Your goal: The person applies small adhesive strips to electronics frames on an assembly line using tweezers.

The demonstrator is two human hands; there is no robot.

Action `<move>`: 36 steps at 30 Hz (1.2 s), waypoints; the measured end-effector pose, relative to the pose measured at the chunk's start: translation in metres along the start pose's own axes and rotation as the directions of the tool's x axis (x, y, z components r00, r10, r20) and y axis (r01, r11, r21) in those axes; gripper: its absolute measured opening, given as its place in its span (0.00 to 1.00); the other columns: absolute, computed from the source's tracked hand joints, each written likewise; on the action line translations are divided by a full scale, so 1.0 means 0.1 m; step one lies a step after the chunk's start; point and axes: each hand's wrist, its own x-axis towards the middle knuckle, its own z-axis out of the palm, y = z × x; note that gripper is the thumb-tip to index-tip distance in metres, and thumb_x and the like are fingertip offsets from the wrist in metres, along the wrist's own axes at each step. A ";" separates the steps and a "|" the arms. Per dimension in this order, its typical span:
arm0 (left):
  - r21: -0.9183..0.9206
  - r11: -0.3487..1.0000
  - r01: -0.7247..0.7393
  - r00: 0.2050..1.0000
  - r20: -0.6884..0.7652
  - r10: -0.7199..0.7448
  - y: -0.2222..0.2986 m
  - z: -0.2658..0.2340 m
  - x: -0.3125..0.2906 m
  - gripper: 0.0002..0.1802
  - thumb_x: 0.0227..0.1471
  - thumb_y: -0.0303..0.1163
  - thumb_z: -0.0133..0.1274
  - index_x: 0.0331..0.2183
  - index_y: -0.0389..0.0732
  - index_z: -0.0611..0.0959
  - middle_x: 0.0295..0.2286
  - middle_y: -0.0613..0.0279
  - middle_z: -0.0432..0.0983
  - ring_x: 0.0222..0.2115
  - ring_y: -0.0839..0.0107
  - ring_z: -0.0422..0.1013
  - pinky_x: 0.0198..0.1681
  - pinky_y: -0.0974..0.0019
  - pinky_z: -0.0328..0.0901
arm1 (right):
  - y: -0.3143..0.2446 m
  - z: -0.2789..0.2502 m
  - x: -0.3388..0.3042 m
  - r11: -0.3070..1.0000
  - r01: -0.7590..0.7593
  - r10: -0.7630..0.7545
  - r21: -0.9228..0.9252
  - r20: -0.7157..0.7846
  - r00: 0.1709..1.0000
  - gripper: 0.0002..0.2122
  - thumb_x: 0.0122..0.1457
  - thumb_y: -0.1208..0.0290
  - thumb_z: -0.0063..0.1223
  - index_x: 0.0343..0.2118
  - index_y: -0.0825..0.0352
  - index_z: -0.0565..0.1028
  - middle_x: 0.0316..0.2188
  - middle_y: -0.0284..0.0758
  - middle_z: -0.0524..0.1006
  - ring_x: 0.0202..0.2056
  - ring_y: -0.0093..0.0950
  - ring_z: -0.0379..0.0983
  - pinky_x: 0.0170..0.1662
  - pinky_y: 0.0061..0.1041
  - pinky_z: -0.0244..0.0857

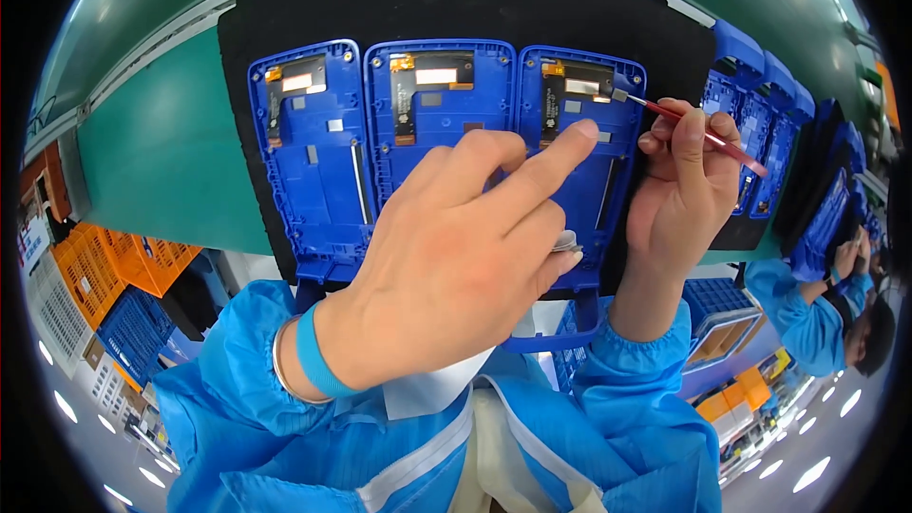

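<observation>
In the head view, the right-hand blue casing (581, 188) lies open on a black mat (446, 5), beside two similar casings (328, 195). Its shallow blue interior has a raised rim, a dark flexible strip (550, 109) with an orange-gold end, a pale rectangle and small grey patches. The right hand (682, 180) pinches a red-handled tool (714, 140), whose slim metal tip meets a small grey square (619, 94) near the casing's upper right. The left hand (446, 242) extends its index finger over the casing, other fingers curled; a rounded silvery item (566, 240) shows by its thumb, whether pinched one cannot tell.
</observation>
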 end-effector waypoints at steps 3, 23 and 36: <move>0.040 0.999 -0.014 0.999 -0.040 0.015 -0.06 0.03 0.11 0.11 0.34 0.32 0.59 0.17 0.38 0.74 0.47 0.58 0.66 0.34 0.60 0.63 0.36 0.66 0.62 | 0.00 0.03 0.01 0.999 -0.036 0.036 0.002 -0.020 0.999 0.10 0.55 0.75 0.47 0.37 0.67 0.61 0.29 0.41 0.73 0.28 0.22 0.69 0.30 0.18 0.70; 0.109 0.994 0.028 0.998 0.050 -0.034 -0.07 0.07 0.16 0.10 0.34 0.30 0.59 0.18 0.37 0.74 0.49 0.59 0.63 0.35 0.60 0.61 0.39 0.67 0.61 | 0.00 -0.01 0.07 0.991 -0.093 0.091 -0.096 -0.028 0.995 0.12 0.51 0.76 0.52 0.34 0.69 0.61 0.27 0.40 0.74 0.25 0.20 0.71 0.27 0.15 0.70; 0.109 0.994 0.032 0.998 0.057 -0.038 -0.07 0.07 0.18 0.10 0.33 0.30 0.59 0.17 0.37 0.74 0.49 0.59 0.63 0.34 0.61 0.61 0.38 0.67 0.61 | 0.00 0.00 0.08 0.985 -0.087 0.083 -0.152 -0.032 0.996 0.12 0.51 0.76 0.52 0.33 0.68 0.61 0.27 0.40 0.74 0.26 0.21 0.72 0.26 0.15 0.70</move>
